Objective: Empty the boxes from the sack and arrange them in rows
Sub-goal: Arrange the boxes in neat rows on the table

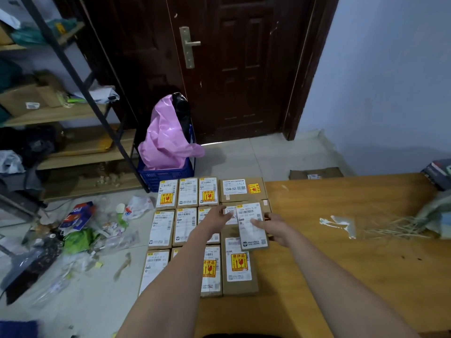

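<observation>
Forearms reach over wooden table (341,240). Cardboard boxes (188,225) lie flat in rows at its left end. Right hand (273,228) grips one labelled box (251,225) above them; left hand (217,215), fingers straight, touches its edge.

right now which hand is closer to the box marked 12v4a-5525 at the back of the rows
Left. The left hand reaches just below the 12V4A-5525 box, fingers toward it. The right hand is lower and further right, holding a labelled box.
</observation>
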{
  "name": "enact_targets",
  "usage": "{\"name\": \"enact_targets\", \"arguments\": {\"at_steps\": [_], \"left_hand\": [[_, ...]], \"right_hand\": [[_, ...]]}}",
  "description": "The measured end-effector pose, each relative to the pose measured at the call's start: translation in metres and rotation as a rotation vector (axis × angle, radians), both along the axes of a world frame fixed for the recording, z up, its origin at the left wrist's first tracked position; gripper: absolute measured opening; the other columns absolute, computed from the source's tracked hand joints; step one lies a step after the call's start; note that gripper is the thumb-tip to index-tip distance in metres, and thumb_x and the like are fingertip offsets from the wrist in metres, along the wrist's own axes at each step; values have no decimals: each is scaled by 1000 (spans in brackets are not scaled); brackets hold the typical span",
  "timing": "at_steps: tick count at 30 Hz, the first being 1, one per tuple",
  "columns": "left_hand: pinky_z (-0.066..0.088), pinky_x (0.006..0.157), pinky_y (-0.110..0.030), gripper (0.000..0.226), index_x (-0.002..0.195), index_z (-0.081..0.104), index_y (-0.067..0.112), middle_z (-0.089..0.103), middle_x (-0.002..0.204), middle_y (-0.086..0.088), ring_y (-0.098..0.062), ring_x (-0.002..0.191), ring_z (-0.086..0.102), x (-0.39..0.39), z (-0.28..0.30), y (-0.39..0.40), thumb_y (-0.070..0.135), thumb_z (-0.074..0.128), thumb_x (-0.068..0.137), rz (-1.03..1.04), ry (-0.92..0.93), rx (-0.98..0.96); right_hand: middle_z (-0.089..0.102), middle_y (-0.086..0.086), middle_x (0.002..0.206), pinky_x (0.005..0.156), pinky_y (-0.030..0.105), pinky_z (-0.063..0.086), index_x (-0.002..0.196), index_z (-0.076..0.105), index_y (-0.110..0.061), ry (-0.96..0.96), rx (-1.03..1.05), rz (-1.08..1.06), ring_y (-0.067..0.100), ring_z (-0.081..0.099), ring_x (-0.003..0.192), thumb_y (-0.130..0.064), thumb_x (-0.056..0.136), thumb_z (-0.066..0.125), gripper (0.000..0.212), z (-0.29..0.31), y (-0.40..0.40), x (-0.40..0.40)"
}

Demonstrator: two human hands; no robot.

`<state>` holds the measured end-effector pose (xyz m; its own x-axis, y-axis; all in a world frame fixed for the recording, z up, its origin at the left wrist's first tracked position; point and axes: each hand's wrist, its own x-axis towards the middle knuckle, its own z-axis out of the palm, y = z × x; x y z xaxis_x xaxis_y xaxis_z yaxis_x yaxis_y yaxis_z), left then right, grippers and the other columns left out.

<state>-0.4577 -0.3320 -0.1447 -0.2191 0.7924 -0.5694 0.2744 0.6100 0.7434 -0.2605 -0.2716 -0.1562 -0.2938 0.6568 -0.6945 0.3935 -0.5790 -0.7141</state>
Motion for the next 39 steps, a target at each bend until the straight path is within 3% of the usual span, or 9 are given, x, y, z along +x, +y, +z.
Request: {"name": "enact_targets", "arguments": {"at_steps": [1, 4, 8, 13, 18, 23, 29, 36, 39], "left_hand": [[54, 92, -42, 52, 144, 44, 18, 60, 131, -8, -26, 105, 63, -1, -4, 1, 36, 56, 97, 9, 64, 2], [50, 63, -28, 44, 140, 49, 15, 68, 110, -10, -17, 70, 60, -5, -14, 0, 16, 56, 96, -9, 185, -5], [49, 89, -32, 47, 141, 50, 19, 54, 140, -11, -27, 110, 63, -7, -29, -7, 17, 60, 95, -149, 387, -41], [53, 93, -36, 52, 138, 54, 25, 51, 145, -10, -30, 119, 59, -8, -48, -10, 15, 66, 89, -265, 460, -71], [31, 114, -49, 66, 144, 45, 35, 34, 153, -8, -30, 141, 31, -15, -65, -12, 38, 73, 84, -383, 579, -188], [23, 116, -46, 72, 147, 41, 33, 32, 155, -11, -32, 143, 28, -19, -76, -17, 40, 73, 83, -417, 592, -184], [28, 114, -46, 69, 145, 45, 34, 32, 153, -10, -32, 142, 28, -22, -81, -16, 37, 75, 82, -379, 561, -172], [24, 117, -44, 67, 144, 45, 31, 31, 150, -11, -31, 141, 28, -20, -85, -13, 33, 74, 84, -344, 545, -161], [27, 114, -45, 69, 147, 42, 27, 34, 149, -13, -34, 138, 31, -21, -83, -9, 33, 72, 85, -298, 516, -151]], "right_hand": [[71, 9, 115, 68, 37, 57, 119, 60, -12, -17, -13, -33, 23, 69, 93, -19, 85, 76, 38, -5, 2, 8], [70, 13, 117, 64, 37, 56, 116, 60, -8, -69, -35, -86, 27, 68, 94, -17, 87, 75, 34, -19, 7, 29], [71, 16, 113, 78, 47, 60, 117, 63, -2, -162, -81, -61, 30, 70, 99, -13, 85, 75, 35, -39, 7, 43], [68, 18, 119, 85, 45, 57, 119, 61, -1, -249, -111, -11, 33, 67, 107, -12, 88, 73, 35, -60, 0, 44], [63, 15, 129, 94, 45, 53, 126, 58, -3, -356, -116, 15, 34, 61, 117, -18, 88, 73, 43, -83, -4, 43], [66, 13, 125, 91, 43, 55, 124, 61, -4, -427, -97, 45, 32, 64, 111, -22, 85, 75, 45, -107, -6, 42], [68, 13, 119, 90, 43, 56, 120, 64, -3, -483, -64, 75, 31, 67, 105, -20, 85, 76, 41, -105, -2, 33], [59, 15, 134, 98, 40, 52, 135, 52, -1, -518, -99, 132, 32, 59, 120, -19, 89, 70, 52, -92, 5, 24], [53, 17, 137, 90, 33, 50, 147, 32, 3, -547, -126, 61, 31, 57, 120, -11, 91, 66, 67, -80, 11, 16]]}}
